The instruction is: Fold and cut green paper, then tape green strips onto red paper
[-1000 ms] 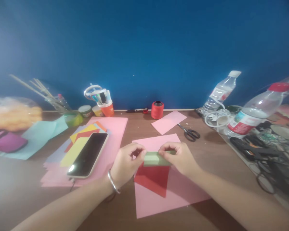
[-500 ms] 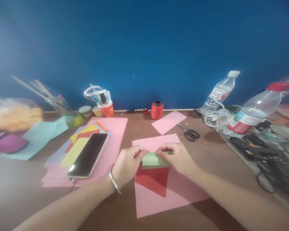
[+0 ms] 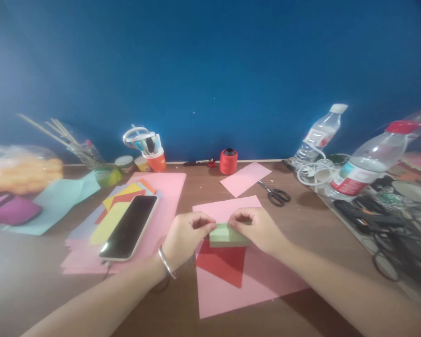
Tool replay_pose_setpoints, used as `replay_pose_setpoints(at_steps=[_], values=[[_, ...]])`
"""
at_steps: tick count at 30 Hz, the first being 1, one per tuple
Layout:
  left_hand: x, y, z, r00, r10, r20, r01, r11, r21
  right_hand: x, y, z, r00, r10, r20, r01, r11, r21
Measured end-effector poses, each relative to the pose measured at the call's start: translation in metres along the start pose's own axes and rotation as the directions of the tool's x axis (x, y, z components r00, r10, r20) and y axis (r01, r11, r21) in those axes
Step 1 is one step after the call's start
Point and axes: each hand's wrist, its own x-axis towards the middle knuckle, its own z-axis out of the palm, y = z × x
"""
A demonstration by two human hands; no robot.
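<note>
I see my left hand [image 3: 185,236] and right hand [image 3: 257,229] pinching a folded green paper [image 3: 227,235] between them, fingers closed on its left and right ends. The paper sits just above a red sheet [image 3: 224,264], which lies on a pink sheet [image 3: 256,281] on the worktop [image 3: 315,224]. A phone [image 3: 129,227] rests on a stack of coloured papers [image 3: 108,222] to the left. Scissors [image 3: 275,194] and a red spool [image 3: 228,161] lie farther back.

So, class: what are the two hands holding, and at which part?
A folded green paper strip, pinched at its upper edge: left hand at the left end, right hand at the right.
</note>
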Motion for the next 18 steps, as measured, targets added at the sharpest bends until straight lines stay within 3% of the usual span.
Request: replay_pose_setpoints(at_steps=[3, 6, 13, 18], values=[[-0.004, 0.003, 0.002, 0.999, 0.011, 0.036, -0.012, 0.999, 0.048, -0.001, -0.006, -0.001, 0.993, -0.072, 0.098, 0.085, 0.988, -0.132], [-0.007, 0.005, 0.003, 0.997, 0.028, 0.066, -0.031, 0.998, 0.05, -0.004, -0.011, 0.001, 0.99, -0.08, 0.112, 0.1, 0.977, -0.187], [-0.003, 0.005, 0.005, 1.0, -0.011, 0.023, 0.013, 0.994, -0.107, -0.004, -0.012, 0.004, 0.995, 0.076, 0.06, -0.082, 0.991, 0.105], [-0.001, 0.005, 0.004, 1.0, -0.017, -0.017, 0.016, 0.998, -0.063, -0.002, -0.013, 0.005, 0.996, 0.062, 0.066, -0.07, 0.989, 0.129]])
